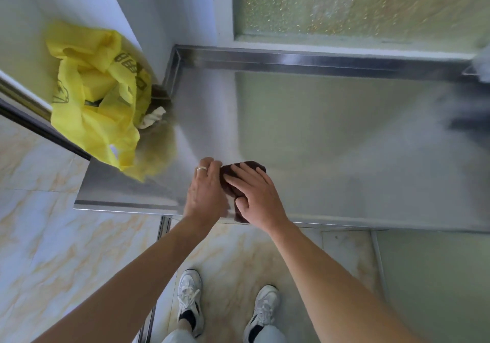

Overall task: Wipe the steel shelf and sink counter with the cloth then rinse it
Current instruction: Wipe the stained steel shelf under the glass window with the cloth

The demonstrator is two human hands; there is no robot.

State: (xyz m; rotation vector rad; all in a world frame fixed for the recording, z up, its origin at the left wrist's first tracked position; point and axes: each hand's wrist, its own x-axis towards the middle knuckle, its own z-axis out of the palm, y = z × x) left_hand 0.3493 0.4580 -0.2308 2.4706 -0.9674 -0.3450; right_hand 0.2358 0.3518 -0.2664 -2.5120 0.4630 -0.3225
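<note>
Brown cloth (240, 183) lies bunched on the steel shelf (331, 141), close to its front edge, with a corner hanging over the lip. The right hand (256, 197) lies flat on it, fingers straight and spread, pressing it down. The left hand (206, 191), a ring on one finger, rests just beside it and touches the cloth's left edge; its fingertips curl at that edge, but I cannot tell whether they pinch the fabric. The two hands sit close together, nearly touching.

This looks like the wiping step, with most of the steel still to cover. The next move probably calls for a firm sweep across the shelf under flat pressure.

A yellow bag (98, 96) slumps on the shelf's left end, well apart from the cloth, and would need shifting or working around. No sink or tap shows.
</note>
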